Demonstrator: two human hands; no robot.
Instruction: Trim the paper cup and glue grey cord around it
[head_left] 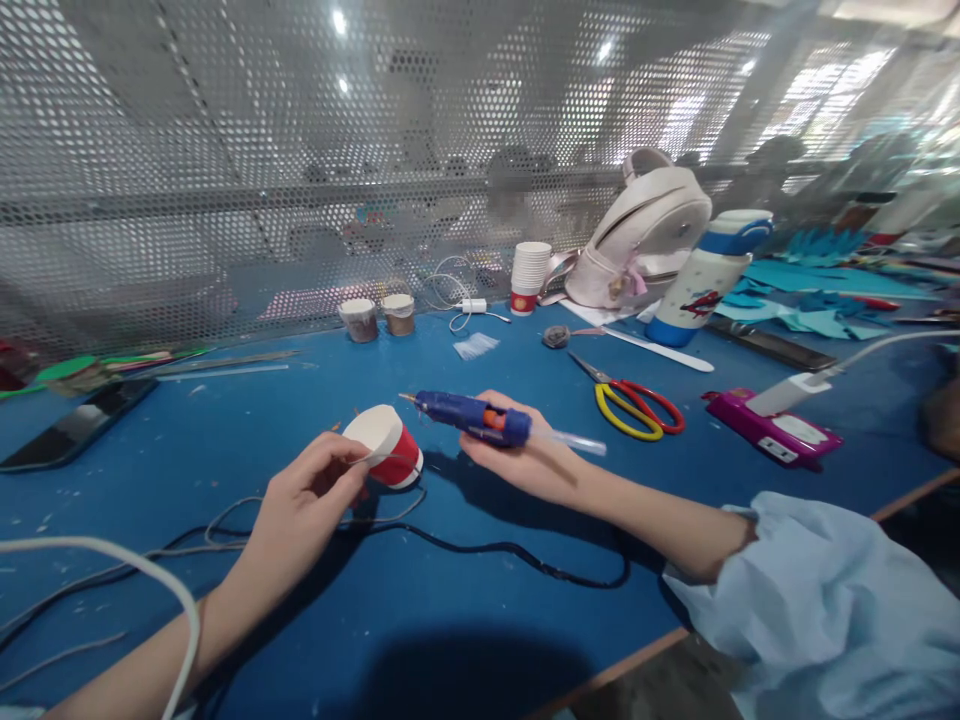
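Observation:
My left hand [304, 505] is closed around a small red-and-white paper cup [384, 443], held tilted on its side just above the blue table [420, 600]; a thin grey wire loops over the cup. My right hand [525, 460] grips a blue hot glue gun [469, 415] with an orange trigger. Its nozzle points left toward the cup's white bottom, a short gap away. A clear glue stick pokes out of the gun's back end. The gun's black cord [510, 550] trails across the table below both hands.
Red-and-yellow scissors [634, 405] lie right of the glue gun. Behind them are a stack of paper cups [529, 275], a pink bag [645, 240], a white-blue bottle [705, 280] and a pink power strip [772, 425]. A phone [75, 425] lies far left. Perforated metal screen at the back.

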